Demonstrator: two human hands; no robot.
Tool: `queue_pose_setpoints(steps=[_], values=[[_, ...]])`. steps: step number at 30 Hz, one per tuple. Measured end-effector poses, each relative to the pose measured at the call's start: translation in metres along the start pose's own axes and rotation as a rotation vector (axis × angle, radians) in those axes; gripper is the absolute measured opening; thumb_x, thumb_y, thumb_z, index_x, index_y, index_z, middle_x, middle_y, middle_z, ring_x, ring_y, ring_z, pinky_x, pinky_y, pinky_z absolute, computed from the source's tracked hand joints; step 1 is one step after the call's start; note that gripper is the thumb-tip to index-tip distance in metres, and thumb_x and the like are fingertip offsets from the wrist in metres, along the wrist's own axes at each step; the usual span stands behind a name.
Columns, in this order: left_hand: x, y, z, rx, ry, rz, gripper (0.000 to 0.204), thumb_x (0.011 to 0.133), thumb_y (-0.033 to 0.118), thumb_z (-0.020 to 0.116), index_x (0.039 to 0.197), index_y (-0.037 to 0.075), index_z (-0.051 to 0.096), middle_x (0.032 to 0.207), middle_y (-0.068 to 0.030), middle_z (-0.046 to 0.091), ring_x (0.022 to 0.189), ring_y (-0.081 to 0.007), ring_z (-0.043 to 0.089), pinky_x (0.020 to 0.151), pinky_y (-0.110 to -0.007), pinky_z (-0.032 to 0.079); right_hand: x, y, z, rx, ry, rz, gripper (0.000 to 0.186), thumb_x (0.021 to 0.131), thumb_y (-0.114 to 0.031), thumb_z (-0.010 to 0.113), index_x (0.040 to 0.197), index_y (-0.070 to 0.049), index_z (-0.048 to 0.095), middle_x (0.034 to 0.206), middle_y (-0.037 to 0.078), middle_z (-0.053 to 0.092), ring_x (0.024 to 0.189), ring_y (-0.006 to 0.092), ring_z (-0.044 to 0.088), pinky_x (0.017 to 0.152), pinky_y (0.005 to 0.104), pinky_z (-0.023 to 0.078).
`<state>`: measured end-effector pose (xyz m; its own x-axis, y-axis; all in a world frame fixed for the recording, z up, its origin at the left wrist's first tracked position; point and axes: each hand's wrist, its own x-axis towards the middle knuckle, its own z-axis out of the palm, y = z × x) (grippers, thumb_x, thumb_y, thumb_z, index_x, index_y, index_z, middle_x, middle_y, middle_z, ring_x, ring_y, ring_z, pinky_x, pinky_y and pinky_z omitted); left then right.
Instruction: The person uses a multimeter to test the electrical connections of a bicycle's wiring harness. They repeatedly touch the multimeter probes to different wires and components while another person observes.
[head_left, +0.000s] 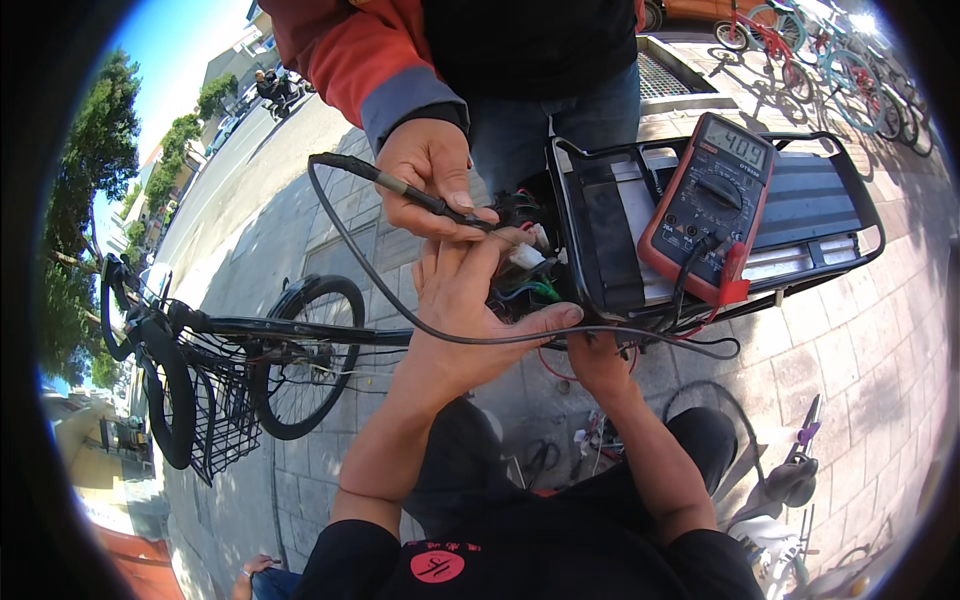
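Observation:
My left hand reaches over a bundle of wires with white plug connectors, its fingers stretched toward them and its thumb spread apart. Green wires show between thumb and fingers. My right hand is low beside the rear rack; its fingertips are hidden under the rack's edge. Facing me, another person's hand grips a black meter probe, tip down at the wires by my left fingertips. A red multimeter lies tilted on the rack, its display lit and leads plugged in.
The bicycle's front wheel and wire basket extend to the left. A black probe lead loops across my left hand. Tools and loose parts lie on the paving below. Parked bicycles stand at the far right.

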<state>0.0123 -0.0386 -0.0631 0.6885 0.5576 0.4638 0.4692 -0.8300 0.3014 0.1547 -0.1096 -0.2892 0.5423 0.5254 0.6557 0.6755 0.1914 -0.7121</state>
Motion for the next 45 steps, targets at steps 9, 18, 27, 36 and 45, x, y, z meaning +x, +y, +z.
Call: queue_pose_setpoints(steps=[9,18,27,36,45], values=[[-0.003,0.002,0.001,-0.038,0.051,0.002,0.071,0.089,0.056,0.091,0.136,0.005,0.072,0.131,-0.0175,0.060,0.127,-0.0360,0.054,0.112,-0.046,0.044,0.012,-0.016,-0.008,0.072,0.000,0.000,0.019,0.099,-0.010,0.075,0.118,-0.005,0.079,0.111,0.019,0.081,0.099,0.0418,0.078,0.083,0.0471,0.062],[0.002,-0.015,0.005,-0.253,0.068,0.034,0.032,0.112,0.032,0.069,0.126,0.005,0.078,0.117,-0.0123,0.065,0.111,-0.0263,0.060,0.104,-0.040,0.046,-0.003,-0.001,-0.006,-0.030,-0.094,-0.008,0.047,0.099,-0.016,0.080,0.143,-0.005,0.067,0.130,0.025,0.072,0.112,0.0477,0.072,0.099,0.0544,0.056],[0.009,-0.002,-0.001,-0.141,0.085,0.029,0.029,0.098,0.028,0.078,0.121,0.011,0.081,0.105,-0.0055,0.071,0.108,-0.0276,0.062,0.101,-0.045,0.041,-0.024,0.032,0.015,0.216,-0.207,0.237,0.046,0.101,-0.017,0.079,0.142,-0.002,0.066,0.135,0.025,0.070,0.122,0.0429,0.069,0.103,0.0533,0.055],[0.014,0.004,-0.018,0.130,0.039,0.199,0.035,0.098,0.027,0.075,0.127,0.009,0.080,0.105,-0.0073,0.071,0.105,-0.0296,0.062,0.101,-0.044,0.041,-0.008,0.010,0.001,0.038,-0.110,0.046,0.043,0.100,-0.018,0.079,0.140,-0.003,0.068,0.135,0.026,0.070,0.122,0.0476,0.070,0.100,0.0543,0.055],[0.011,0.009,-0.016,0.054,-0.008,0.118,0.031,0.102,0.025,0.073,0.127,0.007,0.080,0.101,-0.0101,0.068,0.104,-0.0305,0.061,0.097,-0.043,0.043,-0.009,0.008,-0.001,-0.081,-0.069,-0.038,0.046,0.097,-0.019,0.082,0.140,-0.007,0.069,0.127,0.024,0.073,0.111,0.0481,0.073,0.094,0.0545,0.058]])
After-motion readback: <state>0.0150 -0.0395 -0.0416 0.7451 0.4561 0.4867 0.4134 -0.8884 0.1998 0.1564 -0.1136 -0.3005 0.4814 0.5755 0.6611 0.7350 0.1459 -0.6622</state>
